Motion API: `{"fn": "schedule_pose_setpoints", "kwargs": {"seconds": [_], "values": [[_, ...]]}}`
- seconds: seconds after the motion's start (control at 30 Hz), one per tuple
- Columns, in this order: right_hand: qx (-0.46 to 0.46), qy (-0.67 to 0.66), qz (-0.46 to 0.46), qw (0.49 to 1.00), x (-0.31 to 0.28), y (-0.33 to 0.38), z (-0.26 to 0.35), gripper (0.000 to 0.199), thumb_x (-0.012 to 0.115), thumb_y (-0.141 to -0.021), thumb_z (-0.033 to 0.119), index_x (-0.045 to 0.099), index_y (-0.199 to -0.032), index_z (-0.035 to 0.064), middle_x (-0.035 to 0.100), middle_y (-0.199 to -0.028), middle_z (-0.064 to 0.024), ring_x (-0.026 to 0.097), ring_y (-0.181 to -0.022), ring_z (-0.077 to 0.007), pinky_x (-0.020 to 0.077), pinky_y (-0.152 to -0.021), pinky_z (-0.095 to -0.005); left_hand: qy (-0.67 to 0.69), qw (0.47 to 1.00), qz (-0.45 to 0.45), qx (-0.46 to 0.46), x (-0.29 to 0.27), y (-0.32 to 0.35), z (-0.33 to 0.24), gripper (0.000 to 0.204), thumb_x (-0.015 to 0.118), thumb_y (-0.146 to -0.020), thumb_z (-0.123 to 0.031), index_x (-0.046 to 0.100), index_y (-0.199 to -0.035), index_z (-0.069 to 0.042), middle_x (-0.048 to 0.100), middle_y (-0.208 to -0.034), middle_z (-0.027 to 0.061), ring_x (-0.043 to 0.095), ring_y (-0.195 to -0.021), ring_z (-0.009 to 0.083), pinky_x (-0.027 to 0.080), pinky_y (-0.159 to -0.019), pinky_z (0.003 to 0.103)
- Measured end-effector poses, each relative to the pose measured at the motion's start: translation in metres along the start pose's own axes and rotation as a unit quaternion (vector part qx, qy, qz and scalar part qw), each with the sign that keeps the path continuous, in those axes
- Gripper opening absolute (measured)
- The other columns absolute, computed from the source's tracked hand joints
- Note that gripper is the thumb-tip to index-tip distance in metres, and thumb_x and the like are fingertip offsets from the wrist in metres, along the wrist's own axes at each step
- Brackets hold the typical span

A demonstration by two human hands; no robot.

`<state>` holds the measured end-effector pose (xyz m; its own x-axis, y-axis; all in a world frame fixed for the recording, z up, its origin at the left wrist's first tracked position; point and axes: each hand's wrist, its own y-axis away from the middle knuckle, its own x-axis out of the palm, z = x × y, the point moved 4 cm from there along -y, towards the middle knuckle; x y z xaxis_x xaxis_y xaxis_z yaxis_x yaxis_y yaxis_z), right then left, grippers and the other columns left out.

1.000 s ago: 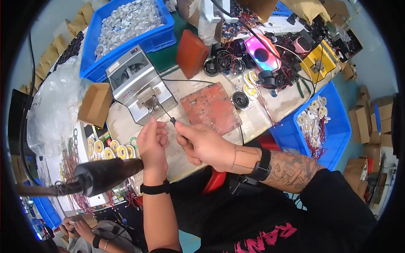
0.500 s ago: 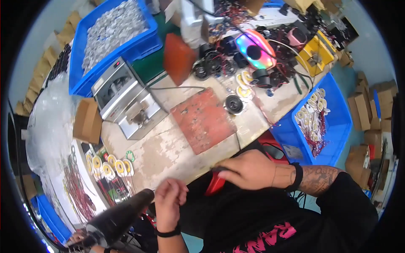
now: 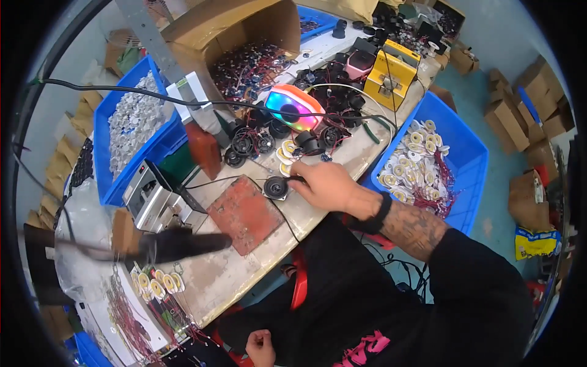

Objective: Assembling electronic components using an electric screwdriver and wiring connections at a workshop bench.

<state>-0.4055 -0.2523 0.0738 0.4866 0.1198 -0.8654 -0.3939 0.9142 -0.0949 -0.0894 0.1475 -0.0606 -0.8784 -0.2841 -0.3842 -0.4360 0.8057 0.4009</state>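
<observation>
One left hand (image 3: 261, 347) curls closed; right hand (image 3: 330, 186) reaches beside speaker (image 3: 275, 189), its grip unclear.

Two hands (image 3: 329, 187), one flat red slab (image 3: 246, 215), one glowing device (image 3: 291, 111), one yellow machine (image 3: 390, 78)

Pink lettering (image 3: 365, 350) — creased — on black clothing (image 3: 440, 312), near side of table (image 3: 208, 287); print on yellow bag (image 3: 532, 248), right of table — too small to read.
</observation>
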Motion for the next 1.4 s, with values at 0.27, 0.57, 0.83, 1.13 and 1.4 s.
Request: {"fn": "schedule_pose_setpoints", "kwargs": {"seconds": [0.27,0.57,0.83,1.13,1.4], "values": [[-0.016,-0.028,-0.159,0.987,-0.036,-0.043,0.052,0.057,0.062,-0.098,0.045,0.052,-0.142,0.0094,0.072,-0.097,-0.0172,0.072,-0.091,-0.037,0.0567,-0.071,-0.0488,0.075,0.994,0.045,-0.066,0.015,0.031,0.009,0.019,0.068,-0.1,-0.013,0.07,-0.112,0.001,0.074,-0.098,0.0048,0.065,-0.083,0.009,0.048,-0.072,0.023],[-0.151,-0.349,-0.099,0.92,0.025,-0.052,0.185,0.092,0.087,-0.075,0.038,0.043,-0.149,0.006,0.066,-0.112,-0.0193,0.066,-0.104,-0.038,0.0498,-0.094,-0.0499,0.096,0.987,0.119,-0.054,0.063,0.006,-0.081,0.024,0.071,-0.099,-0.014,0.068,-0.118,0.001,0.072,-0.101,0.0036,0.066,-0.093,0.0099,0.051,-0.083,0.025],[-0.208,-0.268,0.038,0.94,0.013,-0.072,0.091,0.035,0.071,-0.081,0.011,0.072,-0.116,0.0067,0.074,-0.096,-0.0117,0.072,-0.089,-0.0255,0.0582,-0.081,-0.0365,0.179,0.981,0.069,-0.039,0.039,0.042,-0.065,0.02,0.07,-0.098,-0.012,0.069,-0.115,-0.002,0.072,-0.096,0.0024,0.06,-0.077,0.0044,0.047,-0.069,0.02],[-0.213,0.296,-0.016,0.931,0.035,-0.121,0.0,0.019,0.073,-0.075,0.016,0.078,-0.093,0.0115,0.07,-0.09,-0.0115,0.07,-0.09,-0.0333,0.0543,-0.079,-0.0464,0.26,0.965,0.011,-0.034,-0.01,0.013,-0.068,0.015,0.066,-0.1,-0.011,0.067,-0.11,-0.001,0.072,-0.091,0.0055,0.058,-0.067,0.0067,0.046,-0.06,0.021],[-0.22,0.368,-0.025,0.903,0.045,-0.1,0.019,0.013,0.068,-0.079,0.015,0.073,-0.09,0.0101,0.072,-0.088,-0.0059,0.069,-0.09,-0.0272,0.0509,-0.081,-0.0421,0.289,0.951,-0.067,0.089,-0.021,-0.088,-0.158,0.025,0.063,-0.101,-0.014,0.06,-0.122,-0.001,0.066,-0.104,0.0061,0.057,-0.071,0.008,0.045,-0.063,0.022]]}}
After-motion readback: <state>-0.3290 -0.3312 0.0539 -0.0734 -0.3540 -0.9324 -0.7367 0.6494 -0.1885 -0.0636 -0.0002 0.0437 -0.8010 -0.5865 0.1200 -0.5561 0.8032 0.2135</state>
